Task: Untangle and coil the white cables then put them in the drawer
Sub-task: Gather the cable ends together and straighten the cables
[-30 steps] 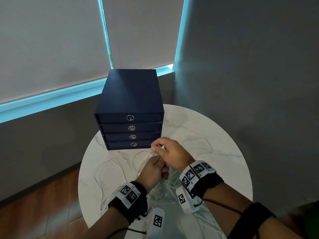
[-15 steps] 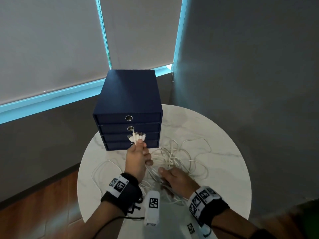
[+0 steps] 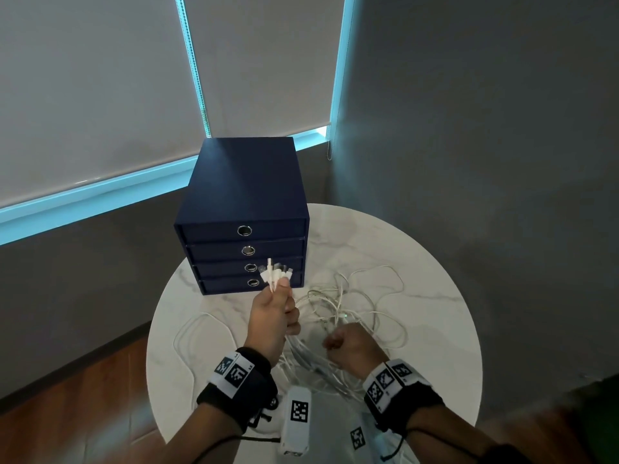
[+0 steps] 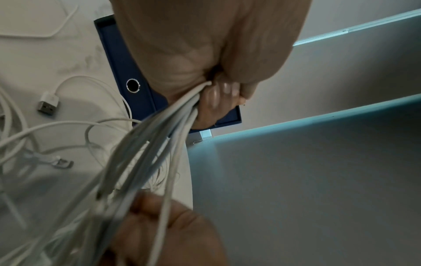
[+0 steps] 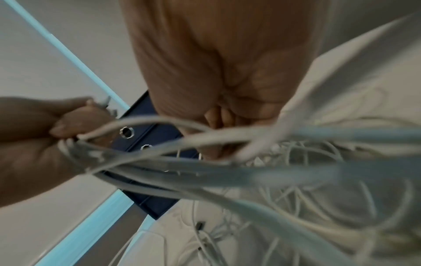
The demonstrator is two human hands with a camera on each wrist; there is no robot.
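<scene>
White cables (image 3: 338, 309) run from left hand (image 3: 273, 316) to right hand (image 3: 351, 346).

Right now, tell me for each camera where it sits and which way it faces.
Head: worn high, looks down at the round table, the drawer box and both hands.
Left wrist: under the left hand, looks along the gripped cables towards the box.
Right wrist: under the right hand, looks across the cables at the left hand.
Shared: all three show the cables and the drawer box.
</scene>
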